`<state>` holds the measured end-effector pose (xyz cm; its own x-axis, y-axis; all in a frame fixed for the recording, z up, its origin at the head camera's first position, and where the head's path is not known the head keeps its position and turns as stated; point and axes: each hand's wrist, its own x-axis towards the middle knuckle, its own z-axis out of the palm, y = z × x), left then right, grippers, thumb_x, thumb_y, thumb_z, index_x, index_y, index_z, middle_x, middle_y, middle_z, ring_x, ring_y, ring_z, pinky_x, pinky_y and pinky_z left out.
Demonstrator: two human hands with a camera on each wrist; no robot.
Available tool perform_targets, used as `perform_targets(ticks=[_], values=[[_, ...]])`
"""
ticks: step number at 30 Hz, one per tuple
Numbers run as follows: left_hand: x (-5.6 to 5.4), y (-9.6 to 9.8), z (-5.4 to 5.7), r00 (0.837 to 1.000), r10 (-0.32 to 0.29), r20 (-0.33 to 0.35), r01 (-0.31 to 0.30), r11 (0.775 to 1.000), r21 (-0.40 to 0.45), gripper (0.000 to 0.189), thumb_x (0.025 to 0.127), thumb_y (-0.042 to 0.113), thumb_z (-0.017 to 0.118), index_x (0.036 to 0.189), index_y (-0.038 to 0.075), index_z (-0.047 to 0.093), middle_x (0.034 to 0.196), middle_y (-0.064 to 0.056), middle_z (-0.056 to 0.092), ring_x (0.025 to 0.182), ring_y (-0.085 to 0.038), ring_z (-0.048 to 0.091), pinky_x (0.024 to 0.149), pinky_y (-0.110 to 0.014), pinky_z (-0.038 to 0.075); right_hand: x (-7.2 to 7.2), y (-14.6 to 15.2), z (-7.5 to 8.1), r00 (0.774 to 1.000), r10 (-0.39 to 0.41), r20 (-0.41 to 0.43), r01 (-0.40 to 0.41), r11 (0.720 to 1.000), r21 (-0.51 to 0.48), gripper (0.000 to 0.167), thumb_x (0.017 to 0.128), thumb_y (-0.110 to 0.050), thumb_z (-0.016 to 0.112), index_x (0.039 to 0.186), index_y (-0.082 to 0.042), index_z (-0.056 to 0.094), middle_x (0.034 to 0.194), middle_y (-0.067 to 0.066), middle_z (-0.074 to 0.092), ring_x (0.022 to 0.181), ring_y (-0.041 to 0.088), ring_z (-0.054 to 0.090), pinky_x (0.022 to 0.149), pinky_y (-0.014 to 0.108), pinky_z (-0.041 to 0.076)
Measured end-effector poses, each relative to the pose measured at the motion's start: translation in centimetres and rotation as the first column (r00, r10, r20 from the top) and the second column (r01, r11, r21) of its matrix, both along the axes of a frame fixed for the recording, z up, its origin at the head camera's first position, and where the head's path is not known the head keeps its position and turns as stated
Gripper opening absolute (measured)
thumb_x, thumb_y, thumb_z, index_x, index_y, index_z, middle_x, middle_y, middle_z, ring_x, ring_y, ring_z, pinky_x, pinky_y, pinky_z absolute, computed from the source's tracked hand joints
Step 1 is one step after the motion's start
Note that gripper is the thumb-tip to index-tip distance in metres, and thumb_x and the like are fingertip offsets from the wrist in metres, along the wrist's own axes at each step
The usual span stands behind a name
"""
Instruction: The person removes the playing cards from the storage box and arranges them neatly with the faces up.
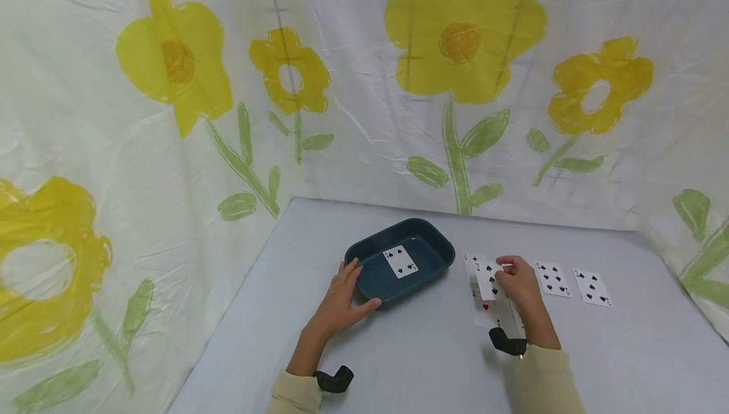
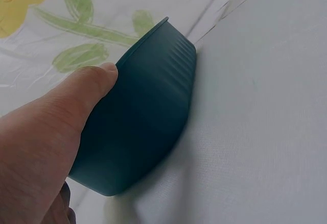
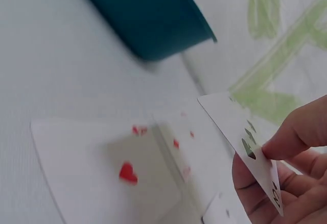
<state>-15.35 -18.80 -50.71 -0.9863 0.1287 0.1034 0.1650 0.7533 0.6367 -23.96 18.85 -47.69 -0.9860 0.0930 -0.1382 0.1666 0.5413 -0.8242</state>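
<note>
My right hand (image 1: 519,281) pinches a spade playing card (image 3: 240,137) between thumb and fingers, raised above the table. Beneath it lie a heart card (image 3: 87,168) and a diamond card (image 1: 469,266), partly covered in the head view. Another card with black marks (image 3: 219,211) shows only in part below the hand. At the left end of a dark teal tray (image 1: 364,246), my left hand (image 1: 337,306) rests with fingers spread. Its thumb touches the rim in the left wrist view. A spade card (image 1: 401,262) lies face up inside the tray.
Two more spade cards, one nearer (image 1: 552,280) and one farther right (image 1: 593,288), lie face up right of my right hand. The white-covered table (image 1: 421,363) meets a flower-printed curtain (image 1: 353,167) at the back and sides.
</note>
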Motion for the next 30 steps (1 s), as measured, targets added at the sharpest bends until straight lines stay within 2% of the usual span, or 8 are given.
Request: perform_targets(ticks=[5,8,14,19,23,30], values=[[0.0,0.1,0.0,1.000,0.002,0.004,-0.002,1.000,0.008,0.093,0.088,0.064,0.064,0.156,0.008,0.034,0.166,-0.006,0.019,0.153,-0.030,0.004,0.118,-0.056,0.014,0.7,2.1,-0.7,0.998,-0.050,0.039,0.049,0.999,0.021,0.044,0.096,-0.009,0.049,0.138,0.005,0.047,0.127,0.030,0.049,0.107,0.043,0.051,0.083,0.048,0.048],[-0.1,0.1,-0.2,1.000,-0.006,0.002,0.006,1.000,0.001,0.093,0.089,0.064,0.064,0.156,0.007,0.034,0.166,-0.007,0.019,0.153,-0.032,0.005,0.118,-0.056,0.014,1.1,3.8,-1.4,0.995,-0.084,0.060,0.082,0.996,0.041,0.044,0.096,-0.009,0.048,0.137,0.006,0.046,0.127,0.031,0.048,0.108,0.044,0.050,0.083,0.051,0.047],[0.0,0.2,0.1,1.000,-0.004,0.005,0.004,1.000,0.007,0.092,0.089,0.063,0.064,0.156,0.007,0.034,0.166,-0.007,0.019,0.152,-0.032,0.005,0.118,-0.057,0.014,1.8,7.1,-2.7,0.981,-0.162,0.102,0.155,0.985,0.074,0.047,0.095,-0.010,0.049,0.139,0.006,0.044,0.128,0.032,0.048,0.107,0.043,0.051,0.079,0.047,0.048],[0.0,0.2,0.2,1.000,-0.009,-0.009,0.009,1.000,0.003,0.092,0.089,0.063,0.064,0.156,0.007,0.034,0.166,-0.007,0.019,0.153,-0.031,0.005,0.118,-0.056,0.014,2.3,9.1,-2.8,0.971,-0.218,0.102,0.208,0.973,0.101,0.049,0.093,-0.009,0.051,0.138,0.008,0.043,0.127,0.034,0.048,0.106,0.045,0.051,0.074,0.044,0.047],[-0.1,0.1,0.0,1.000,-0.011,-0.011,0.011,1.000,-0.007,0.092,0.089,0.063,0.064,0.156,0.008,0.034,0.166,-0.007,0.019,0.153,-0.031,0.005,0.118,-0.056,0.014,2.7,10.4,-2.8,0.967,-0.232,0.109,0.216,0.966,0.139,0.049,0.092,-0.008,0.053,0.137,0.009,0.043,0.124,0.034,0.048,0.102,0.045,0.052,0.068,0.039,0.047],[0.1,0.0,0.1,1.000,-0.015,-0.011,0.015,1.000,0.010,0.091,0.089,0.062,0.065,0.155,0.006,0.035,0.165,-0.008,0.020,0.152,-0.034,0.006,0.118,-0.057,0.014,3.1,11.8,-3.1,0.962,-0.252,0.104,0.230,0.955,0.187,0.047,0.092,-0.005,0.053,0.136,0.009,0.043,0.121,0.034,0.048,0.104,0.047,0.050,0.073,0.047,0.048]])
